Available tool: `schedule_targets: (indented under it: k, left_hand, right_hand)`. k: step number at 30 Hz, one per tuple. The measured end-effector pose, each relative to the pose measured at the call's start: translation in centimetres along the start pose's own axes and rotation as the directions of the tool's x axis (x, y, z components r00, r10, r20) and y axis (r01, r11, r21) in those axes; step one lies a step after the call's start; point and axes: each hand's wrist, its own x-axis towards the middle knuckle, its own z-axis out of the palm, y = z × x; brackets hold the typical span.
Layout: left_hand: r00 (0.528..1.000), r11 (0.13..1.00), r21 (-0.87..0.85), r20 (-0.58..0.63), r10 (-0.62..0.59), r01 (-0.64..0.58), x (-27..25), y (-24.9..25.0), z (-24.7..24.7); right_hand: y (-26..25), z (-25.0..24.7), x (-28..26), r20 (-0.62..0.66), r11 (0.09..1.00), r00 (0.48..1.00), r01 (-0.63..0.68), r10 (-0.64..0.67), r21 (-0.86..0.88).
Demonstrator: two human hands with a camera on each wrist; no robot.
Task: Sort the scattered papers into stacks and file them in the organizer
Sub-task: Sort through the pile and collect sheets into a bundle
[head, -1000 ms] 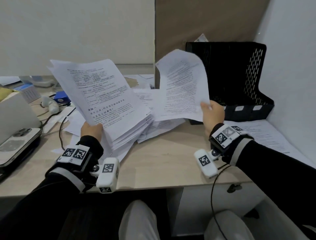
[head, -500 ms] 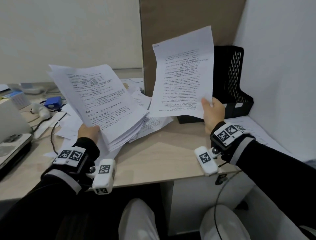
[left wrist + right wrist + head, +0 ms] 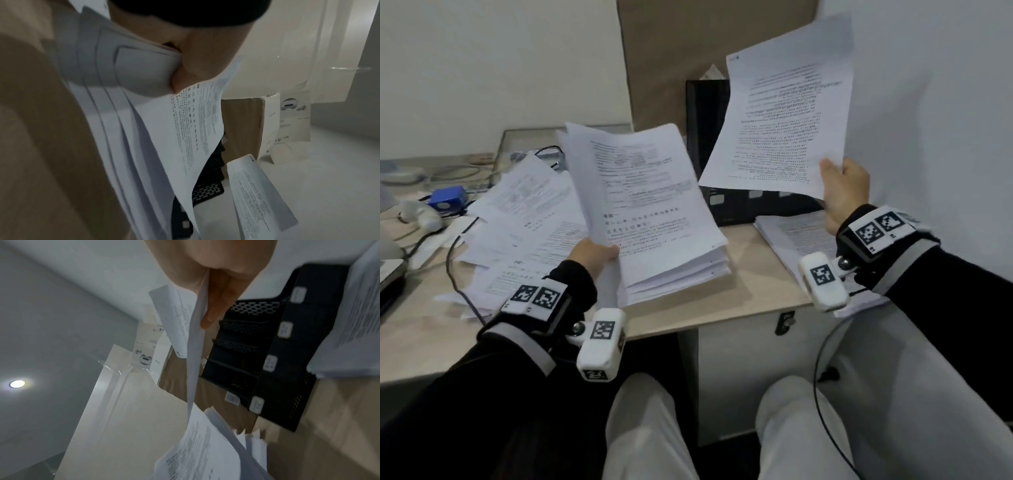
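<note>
Left hand: fingers are pinching the thick paper stack at its near-left corner, above the bench.
Right hand: fingers are pinching a single sheet, raised before the black organizer.
Organizer compartments: contents probably indiscernible, blurred.

Loose papers lie left on the table; the organizer stands behind, another stack right.

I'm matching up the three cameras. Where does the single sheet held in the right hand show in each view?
Head: single sheet upper right, raised, pinched at its lower right corner by the right hand.
Left wrist: lower right, seen slantwise.
Right wrist: centre, edge-on, running down from the fingers.
Shared landmark: the black organizer.
</note>
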Motion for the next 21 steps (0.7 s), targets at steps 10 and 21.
schedule_targets:
  k: [10,21]
  left_hand:
    - [0.967,0.926,0.377,0.242,-0.077,-0.02,-4.3,-0.5,8.6]
    - [0.968,0.695,0.713,0.228,-0.105,-0.092,-7.5,0.2,9.2]
  right_hand:
    - [-1.4,-8.5,-0.7,-0.037,0.999,0.998,-0.049,0.049,-0.014]
    - [0.0,-11.4,-2.6,0.048,0.993,0.996,-0.076,0.081,-0.095]
